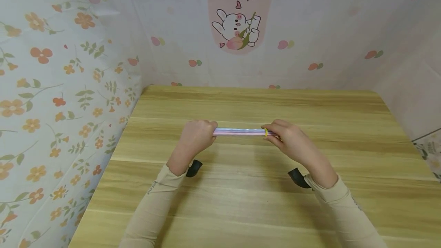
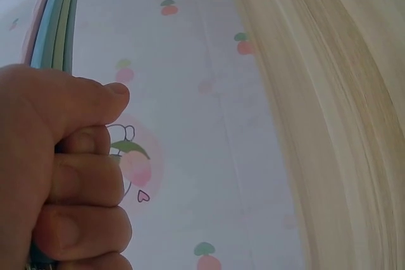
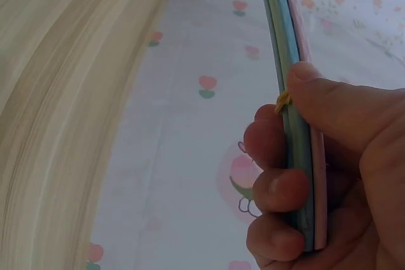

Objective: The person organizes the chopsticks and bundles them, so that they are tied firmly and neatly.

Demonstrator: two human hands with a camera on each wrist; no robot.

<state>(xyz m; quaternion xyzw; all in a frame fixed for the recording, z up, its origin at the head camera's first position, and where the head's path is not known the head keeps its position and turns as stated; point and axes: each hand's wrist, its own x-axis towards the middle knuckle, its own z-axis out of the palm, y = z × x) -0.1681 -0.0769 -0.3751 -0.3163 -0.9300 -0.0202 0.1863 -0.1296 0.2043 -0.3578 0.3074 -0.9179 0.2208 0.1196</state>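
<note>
A bundle of long, thin pastel sticks (image 1: 237, 131) in blue, green and pink is held level above the table, spanning both hands. My left hand (image 1: 200, 135) grips its left end in a fist; in the left wrist view the sticks (image 2: 57, 23) rise out of the curled fingers. Near the right end, a yellow rubber band (image 1: 266, 131) circles the bundle. My right hand (image 1: 287, 139) holds that end, its thumb (image 3: 316, 86) beside the band and its fingers curled behind. The part inside the left fist is hidden.
Below the hands lies a wood-grain table (image 1: 237, 186). White patterned cloth (image 1: 172, 30) hangs behind it, and floral cloth (image 1: 51, 106) covers the left side. Black curved pieces (image 1: 194, 168) stick out at both wrists, next to the beige sleeves.
</note>
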